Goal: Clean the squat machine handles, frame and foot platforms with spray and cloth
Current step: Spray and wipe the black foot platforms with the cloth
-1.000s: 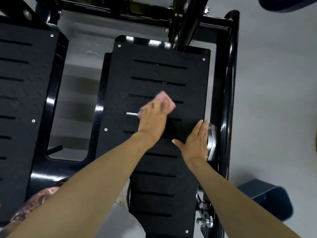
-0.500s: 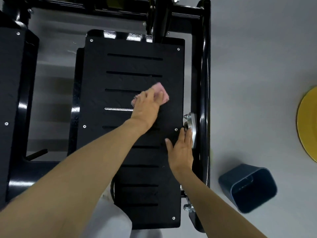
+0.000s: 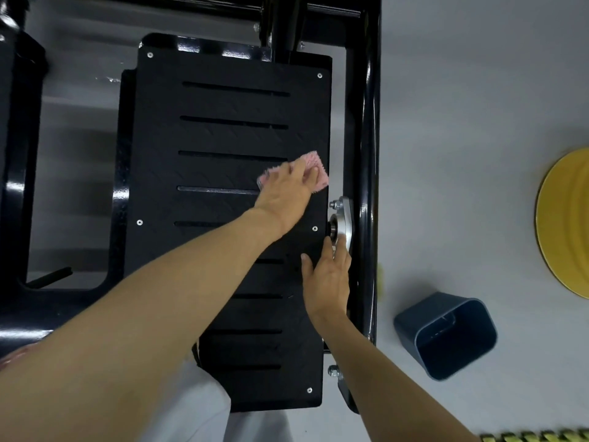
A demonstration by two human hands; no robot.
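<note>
Bare forearms (image 3: pixel 159 298), pale grey garment (image 3: pixel 204 409) (perhaps trousers)

Off to the side: bin, yellow disc, striped strip

A dark blue bin (image 3: pixel 458 344) lies tipped on the grey floor (image 3: pixel 462 122), its mouth facing the lower right; a yellow disc (image 3: pixel 565 224) is cut off by the right edge, and a yellow-and-black striped strip (image 3: pixel 535 437) runs along the bottom corner.

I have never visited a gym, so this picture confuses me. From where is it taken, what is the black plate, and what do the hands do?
The camera sits on the person's head and looks down. The black slotted plate is a foot platform of a squat machine, inside its black frame. The left hand presses a pink cloth on it; the right hand rests flat at its right edge, holding nothing. A dark blue bin is on the grey floor nearby.
</note>
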